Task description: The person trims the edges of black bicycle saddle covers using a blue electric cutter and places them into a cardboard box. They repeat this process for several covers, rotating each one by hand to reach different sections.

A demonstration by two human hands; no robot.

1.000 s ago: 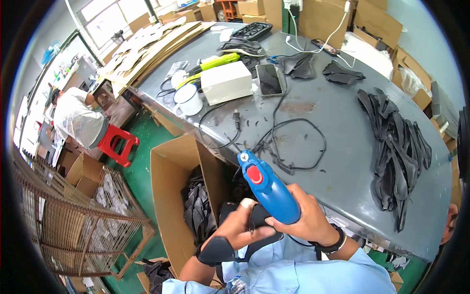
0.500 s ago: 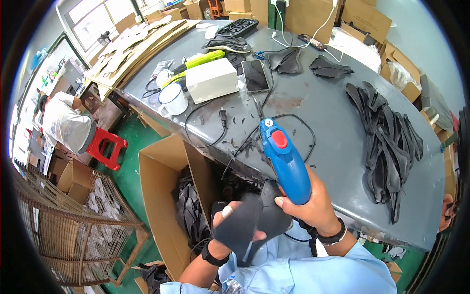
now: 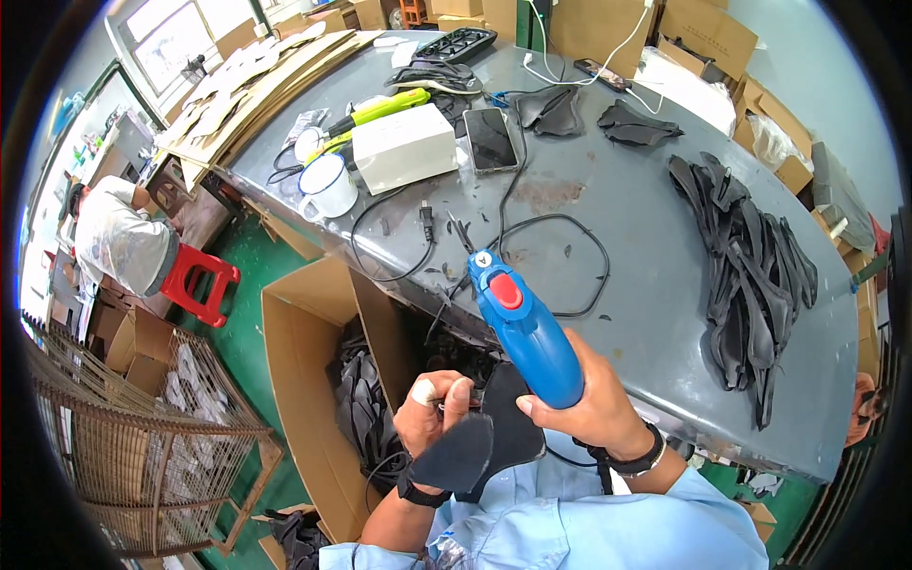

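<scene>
My right hand (image 3: 598, 404) is wrapped round a blue handheld electric tool (image 3: 532, 347) with a red button. Two thin metal prongs stick out of its far end, over the table edge. The right thumb rests by the upper edge of a dark, flat, padded-looking piece (image 3: 513, 427). At the left of that piece, my left hand (image 3: 432, 413) is closed, thumb and forefinger pinched at its edge. Whatever small bit lies between those fingertips is hard to make out. A pointed flap (image 3: 456, 456) of the piece hangs in front of my left wrist.
On the grey table (image 3: 636, 209) lie a pile of black pieces (image 3: 750, 275), a white box (image 3: 404, 150), an enamel mug (image 3: 330, 185), a phone (image 3: 491, 141) and loose cords. A cardboard box (image 3: 304, 380) with black pieces stands left. Farther left, a person (image 3: 123, 233) sits on a red stool (image 3: 201, 285).
My left hand has moved up and its thumb and forefinger have come together at the piece's edge. The blue tool has swung a little left and nearer, its tip lower.
</scene>
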